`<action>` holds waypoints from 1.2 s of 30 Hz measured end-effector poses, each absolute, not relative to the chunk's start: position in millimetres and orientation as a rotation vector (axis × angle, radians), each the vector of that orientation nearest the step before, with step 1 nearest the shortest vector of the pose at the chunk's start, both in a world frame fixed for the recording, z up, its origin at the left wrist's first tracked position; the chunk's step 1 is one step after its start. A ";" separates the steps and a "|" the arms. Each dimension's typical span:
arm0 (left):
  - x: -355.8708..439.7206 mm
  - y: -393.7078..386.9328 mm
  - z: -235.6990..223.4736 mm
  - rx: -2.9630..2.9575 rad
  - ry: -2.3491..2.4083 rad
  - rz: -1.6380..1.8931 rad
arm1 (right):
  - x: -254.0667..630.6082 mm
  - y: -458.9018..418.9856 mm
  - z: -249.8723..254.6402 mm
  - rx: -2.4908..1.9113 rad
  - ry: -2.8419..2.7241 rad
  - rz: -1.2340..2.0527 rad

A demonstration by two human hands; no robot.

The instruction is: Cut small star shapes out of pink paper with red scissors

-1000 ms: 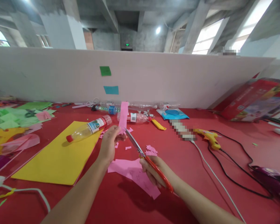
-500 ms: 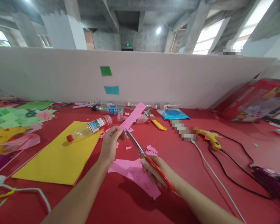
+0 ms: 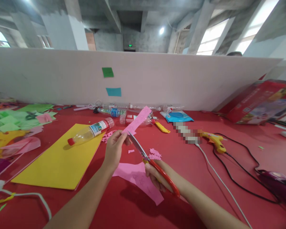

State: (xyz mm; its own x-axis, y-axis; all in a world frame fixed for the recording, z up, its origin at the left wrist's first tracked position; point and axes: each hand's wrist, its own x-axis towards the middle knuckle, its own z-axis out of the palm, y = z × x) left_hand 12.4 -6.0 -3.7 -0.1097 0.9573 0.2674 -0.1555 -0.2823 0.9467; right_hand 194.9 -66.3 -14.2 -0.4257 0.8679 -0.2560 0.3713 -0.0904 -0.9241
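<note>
At the far left, green paper scraps [image 3: 11,119] crowd the edge of the red table [image 3: 186,159], and a yellow sheet [image 3: 59,159] lies slantwise with a plastic bottle [image 3: 90,131] resting across its far corner, so bare red surface opens mostly toward the near edge. The left hand [image 3: 114,148] pinches the lower end of a pink paper strip [image 3: 137,120] between thumb and fingers, lifted above the table; the strip's long axis rises up and to the right, its free end pointing toward the white partition [image 3: 181,79]. The scissors [image 3: 152,162] meet the strip at its base, blades pointing up-left, red handles gripped by the right hand [image 3: 158,176]; the fingers through the loops are partly hidden. A larger pink sheet [image 3: 139,181] lies flat beneath both hands, partly covered by them. Rightward the table is freer until a yellow glue gun [image 3: 213,140] and black cables [image 3: 238,178]; a blurred patch beside the gun cannot be made out, and a red box [image 3: 259,101] is cut off at the right edge.
</note>
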 end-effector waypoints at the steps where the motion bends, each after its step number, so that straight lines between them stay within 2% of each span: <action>1: 12.4 -5.8 -4.0 1.235 1.000 1.552 | 194.9 -66.2 -13.8 -1.333 -1.761 1.535; 36: 9.5 -4.7 -3.3 1.284 1.010 1.521 | 190.0 -61.1 -13.0 -1.539 -1.615 1.540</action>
State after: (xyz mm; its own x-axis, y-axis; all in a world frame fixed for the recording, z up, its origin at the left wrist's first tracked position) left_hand 9.5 -4.7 -3.3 -0.0804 0.9579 0.2755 -0.1174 -0.2836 0.9517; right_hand 190.0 -61.1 -13.0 -0.2933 0.8827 -0.3671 0.4085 -0.2315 -0.8829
